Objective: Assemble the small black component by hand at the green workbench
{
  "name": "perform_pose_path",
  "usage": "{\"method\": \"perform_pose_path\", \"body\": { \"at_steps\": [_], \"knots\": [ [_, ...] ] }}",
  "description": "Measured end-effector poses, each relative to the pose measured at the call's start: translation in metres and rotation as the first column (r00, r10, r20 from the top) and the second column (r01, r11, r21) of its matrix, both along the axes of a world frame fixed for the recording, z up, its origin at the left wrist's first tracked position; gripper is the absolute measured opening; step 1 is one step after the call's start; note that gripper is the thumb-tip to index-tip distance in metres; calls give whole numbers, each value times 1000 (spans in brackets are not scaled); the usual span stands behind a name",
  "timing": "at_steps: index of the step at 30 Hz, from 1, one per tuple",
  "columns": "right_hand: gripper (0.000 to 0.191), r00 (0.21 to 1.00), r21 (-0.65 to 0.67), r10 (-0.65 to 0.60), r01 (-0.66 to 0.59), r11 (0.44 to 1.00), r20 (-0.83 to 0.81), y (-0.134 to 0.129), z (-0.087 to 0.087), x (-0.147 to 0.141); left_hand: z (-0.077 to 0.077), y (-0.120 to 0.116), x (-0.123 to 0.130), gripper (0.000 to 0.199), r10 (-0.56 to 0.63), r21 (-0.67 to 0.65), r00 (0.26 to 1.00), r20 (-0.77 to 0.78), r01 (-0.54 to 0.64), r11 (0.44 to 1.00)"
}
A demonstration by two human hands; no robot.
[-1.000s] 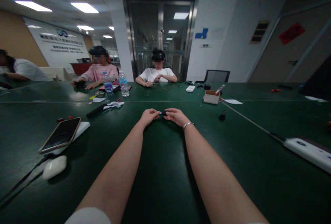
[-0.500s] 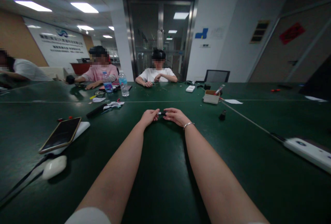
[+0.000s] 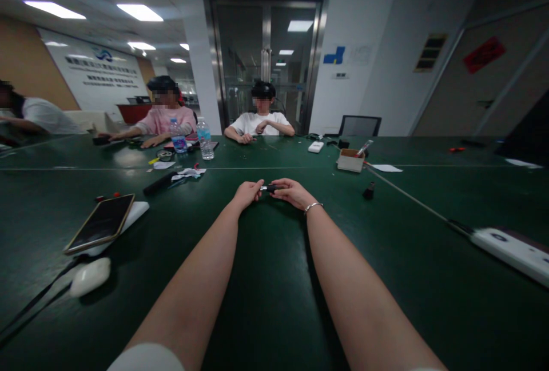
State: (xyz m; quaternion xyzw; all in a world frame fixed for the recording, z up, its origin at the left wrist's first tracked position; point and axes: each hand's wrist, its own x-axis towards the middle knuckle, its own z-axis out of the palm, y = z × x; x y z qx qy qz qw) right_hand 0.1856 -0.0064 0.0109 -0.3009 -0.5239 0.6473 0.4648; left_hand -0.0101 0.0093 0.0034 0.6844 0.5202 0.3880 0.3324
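"Where was the black piece (image 3: 271, 188)?"
"Short of the worktop's (image 3: 274, 268) far edge — left hand (image 3: 247, 195) pinching its silver end, right hand (image 3: 293, 192) the other."
"Risk?"
"Slipping — if they pulled unevenly."

So I've got both arms stretched out over this green table (image 3: 274, 279), and my left hand (image 3: 249, 195) and right hand (image 3: 291, 192) are pinching a small black and silver thing (image 3: 268, 188) between them, left on the silver end, right on the black end. Too small to tell what it is, tbh. There's a bracelet (image 3: 313, 207) on my right wrist. Over on my left there's a phone (image 3: 102, 223) lying partly on something white, with a rounded white case (image 3: 91, 277) near it. Right side has a little black object (image 3: 369, 190), a small box (image 3: 350, 160) with stuff in it and a white power strip (image 3: 510, 252). Across from me sits a person in a white shirt (image 3: 262, 124), near two plastic bottles (image 3: 205, 139).
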Motion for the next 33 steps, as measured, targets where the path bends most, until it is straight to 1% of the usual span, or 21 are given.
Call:
{"method": "perform_pose_path", "body": {
  "at_steps": [8, 15, 18, 21, 24, 29, 33],
  "knots": [
    [32, 1000, -12, -22, 22, 1000, -8, -1, 2, -1, 0, -2, 2, 51, -13, 18, 1000, 19, 12, 1000],
    [24, 998, -70, -62, 61, 996, -11, -1, 4, -3, -4, 1, 3, 43, -54, 29, 994, 92, 52, 998],
    [19, 995, -93, -94, 93, 991, -10, 1, 3, -4, -4, 0, 5, 38, -54, 46, 990, 131, 49, 998],
    [14, 993, -93, -117, 114, 989, -23, 1, 3, -5, -2, -4, 7, 36, -52, 76, 981, 185, 38, 996],
    [11, 992, -84, -116, 113, 990, -40, 2, 3, -6, 0, -9, 8, 35, -81, 110, 972, 222, 57, 992],
    [10, 994, -90, -107, 104, 990, -35, 2, 2, -6, 1, -9, 6, 31, -131, 189, 966, 223, 89, 978],
    [9, 994, -78, -104, 102, 992, -24, 3, 1, -5, 1, -8, 6, 28, -122, 159, 970, 210, 89, 983]
  ]
}}
